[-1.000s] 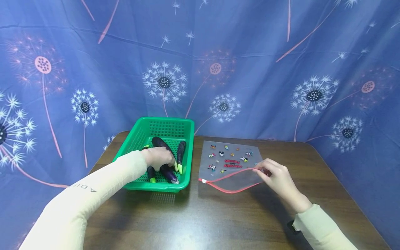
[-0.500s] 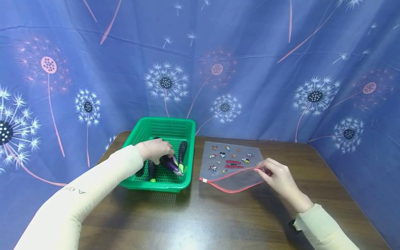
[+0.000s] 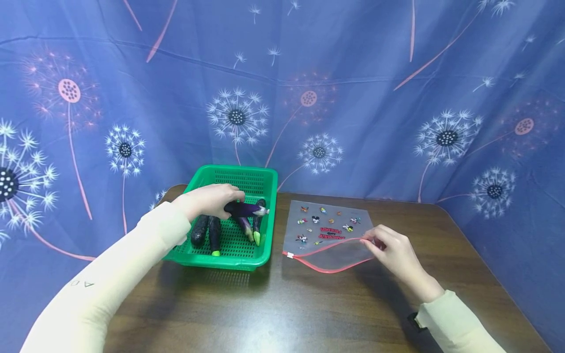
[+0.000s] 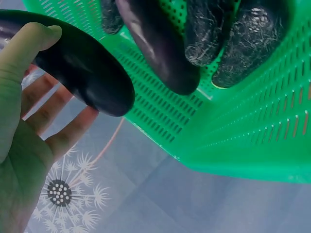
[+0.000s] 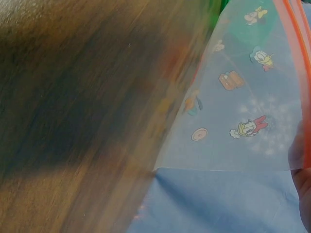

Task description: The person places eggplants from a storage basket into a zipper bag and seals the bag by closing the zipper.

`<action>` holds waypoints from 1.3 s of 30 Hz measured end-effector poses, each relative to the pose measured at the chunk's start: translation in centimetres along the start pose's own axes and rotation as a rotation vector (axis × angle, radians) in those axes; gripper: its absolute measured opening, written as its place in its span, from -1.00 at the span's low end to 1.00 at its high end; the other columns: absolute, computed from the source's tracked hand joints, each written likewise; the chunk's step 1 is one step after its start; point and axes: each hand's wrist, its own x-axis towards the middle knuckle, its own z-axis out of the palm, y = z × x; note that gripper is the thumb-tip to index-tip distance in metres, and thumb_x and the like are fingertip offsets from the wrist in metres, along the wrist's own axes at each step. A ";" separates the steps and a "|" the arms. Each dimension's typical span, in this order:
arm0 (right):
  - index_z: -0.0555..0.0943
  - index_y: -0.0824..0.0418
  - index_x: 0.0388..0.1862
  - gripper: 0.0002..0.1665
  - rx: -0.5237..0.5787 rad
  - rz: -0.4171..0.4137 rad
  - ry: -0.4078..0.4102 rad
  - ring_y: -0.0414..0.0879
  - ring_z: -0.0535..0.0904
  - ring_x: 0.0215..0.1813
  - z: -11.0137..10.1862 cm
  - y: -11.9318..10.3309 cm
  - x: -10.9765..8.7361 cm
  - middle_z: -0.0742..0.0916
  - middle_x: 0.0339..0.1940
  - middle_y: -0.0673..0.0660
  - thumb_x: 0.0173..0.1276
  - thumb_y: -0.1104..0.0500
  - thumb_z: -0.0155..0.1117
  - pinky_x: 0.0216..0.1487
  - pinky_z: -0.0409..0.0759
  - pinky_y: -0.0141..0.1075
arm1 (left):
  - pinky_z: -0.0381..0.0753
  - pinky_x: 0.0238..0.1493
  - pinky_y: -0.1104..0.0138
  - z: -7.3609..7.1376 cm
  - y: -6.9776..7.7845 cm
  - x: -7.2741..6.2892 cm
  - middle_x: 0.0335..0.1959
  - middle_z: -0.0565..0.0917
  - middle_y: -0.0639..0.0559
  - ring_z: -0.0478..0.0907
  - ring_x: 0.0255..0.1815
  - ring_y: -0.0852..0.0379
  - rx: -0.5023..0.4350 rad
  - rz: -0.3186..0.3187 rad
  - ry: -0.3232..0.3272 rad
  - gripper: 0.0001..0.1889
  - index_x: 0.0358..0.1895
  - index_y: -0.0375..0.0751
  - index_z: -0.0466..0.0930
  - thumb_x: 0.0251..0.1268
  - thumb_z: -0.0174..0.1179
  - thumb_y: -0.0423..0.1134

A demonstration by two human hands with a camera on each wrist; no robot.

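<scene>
"Which way is the held one lying?"

"On my head feed, the left hand grips an eggplant left of centre, above the green basket. Its long axis runs almost level across the frame, dipping slightly rightward, with the pale stem end pointing right. My left-wrist feed has its dark rounded end aimed at the lower right, thumb across one side, fingers under the other."

"How many more do you count?"

"Four in the basket, so five altogether. From the left: a wrinkled dark one, slanting from upper right to lower left; a green-tipped one, tip towards the bottom of the frame; a pale-tipped one, running down and rightward (partly hidden by the held one); and a thin one, green end down."

"And the other hand?"

"Right of centre, I have the right hand pinching the pink edge of one clear zip bag between thumb and fingers. The bag's mouth gapes towards the bottom of the frame, with a single white slider at its left end. Basket and bag share one wooden table."
</scene>
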 end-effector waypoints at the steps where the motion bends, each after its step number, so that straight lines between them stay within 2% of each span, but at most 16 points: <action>1: 0.64 0.04 -0.46 -0.79 -0.002 0.001 0.001 -0.25 0.43 -0.57 0.0 0.0 0.0 0.54 -0.55 -0.21 -0.05 0.27 0.49 -0.52 0.35 -0.52 | 0.54 -0.21 0.20 0.0 0.0 0.0 -0.13 0.61 0.07 0.54 -0.22 0.11 -0.006 -0.001 0.010 -0.57 -0.02 -0.03 0.52 -0.02 0.41 -0.25; 7: 0.64 0.04 -0.46 -0.79 -0.011 -0.001 0.008 -0.23 0.44 -0.58 0.1 0.0 -0.2 0.53 -0.56 -0.21 -0.05 0.27 0.49 -0.52 0.36 -0.53 | 0.52 -0.26 0.22 -0.1 0.8 -0.3 -0.17 0.60 0.11 0.51 -0.27 0.17 -0.028 -0.021 0.037 -0.59 -0.03 0.01 0.50 0.01 0.39 -0.19; 12: 0.63 0.04 -0.47 -0.78 -0.012 -0.021 0.030 -0.29 0.40 -0.58 0.2 0.1 -0.4 0.52 -0.57 -0.21 -0.07 0.28 0.50 -0.53 0.34 -0.53 | 0.53 -0.25 0.20 -0.6 1.8 -0.7 -0.15 0.60 0.11 0.52 -0.23 0.16 -0.033 -0.029 0.119 -0.56 0.01 0.00 0.51 0.00 0.38 -0.15; 15: 0.63 0.04 -0.48 -0.87 -0.013 -0.029 0.043 -0.32 0.37 -0.57 0.3 0.2 -0.5 0.50 -0.58 -0.21 0.08 0.12 0.45 -0.53 0.30 -0.57 | 0.54 -0.23 0.19 -1.0 2.4 -1.0 -0.12 0.59 0.10 0.52 -0.18 0.14 -0.018 -0.038 0.169 -0.55 0.03 -0.01 0.51 -0.01 0.37 -0.15; 18: 0.63 0.03 -0.48 -0.80 -0.010 -0.026 0.040 -0.34 0.36 -0.57 0.4 0.3 -0.6 0.49 -0.58 -0.22 0.22 -0.04 0.33 -0.53 0.27 -0.59 | 0.54 -0.23 0.19 -1.5 3.2 -1.4 -0.11 0.58 0.10 0.52 -0.17 0.14 -0.008 -0.049 0.216 -0.55 0.03 -0.01 0.52 -0.01 0.35 -0.14; 20: 0.63 0.03 -0.48 -0.82 -0.013 -0.022 0.040 -0.33 0.35 -0.58 0.4 0.3 -0.6 0.49 -0.58 -0.22 0.19 -0.02 0.37 -0.53 0.27 -0.59 | 0.54 -0.21 0.19 -1.8 3.9 -1.6 -0.12 0.58 0.10 0.51 -0.17 0.14 -0.002 -0.053 0.253 -0.55 0.03 -0.02 0.52 0.00 0.34 -0.13; 22: 0.63 0.03 -0.49 -0.87 -0.017 -0.020 0.042 -0.32 0.36 -0.58 0.4 0.3 -0.5 0.50 -0.58 -0.22 0.07 0.11 0.46 -0.54 0.26 -0.58 | 0.53 -0.19 0.19 -2.2 4.6 -1.8 -0.13 0.58 0.09 0.51 -0.17 0.13 0.005 -0.048 0.298 -0.56 0.02 -0.04 0.52 0.00 0.33 -0.12; 24: 0.63 0.03 -0.49 -0.80 -0.017 -0.014 0.043 -0.32 0.36 -0.58 0.4 0.3 -0.4 0.51 -0.58 -0.22 -0.05 0.24 0.50 -0.54 0.26 -0.58 | 0.52 -0.18 0.19 -2.6 5.4 -1.8 -0.15 0.57 0.09 0.50 -0.18 0.13 0.022 -0.040 0.343 -0.56 0.01 -0.05 0.52 0.00 0.33 -0.11; 27: 0.63 0.03 -0.49 -0.76 -0.021 -0.015 0.045 -0.32 0.36 -0.59 0.4 0.2 -0.4 0.52 -0.58 -0.22 -0.10 0.29 0.51 -0.55 0.26 -0.58 | 0.50 -0.21 0.21 -2.9 6.7 -2.0 -0.16 0.58 0.10 0.49 -0.18 0.13 0.040 -0.019 0.401 -0.57 0.00 -0.05 0.53 0.00 0.31 -0.10; 33: 0.64 0.05 -0.48 -0.77 -0.021 -0.016 0.047 -0.30 0.37 -0.59 0.3 0.1 -0.1 0.53 -0.58 -0.21 -0.10 0.28 0.51 -0.54 0.27 -0.58 | 0.38 -0.32 0.27 -3.2 9.8 -2.0 -0.19 0.58 0.14 0.45 -0.21 0.15 0.036 0.050 0.490 -0.60 -0.02 -0.01 0.56 -0.02 0.28 -0.10; 39: 0.65 0.04 -0.47 -0.78 -0.017 -0.014 0.045 -0.28 0.38 -0.59 0.1 0.0 0.2 0.53 -0.58 -0.21 -0.08 0.27 0.50 -0.54 0.27 -0.58 | 0.41 -0.34 0.33 -2.9 12.4 -1.6 -0.21 0.57 0.17 0.43 -0.23 0.18 0.031 0.102 0.564 -0.60 -0.03 -0.01 0.56 -0.04 0.27 -0.11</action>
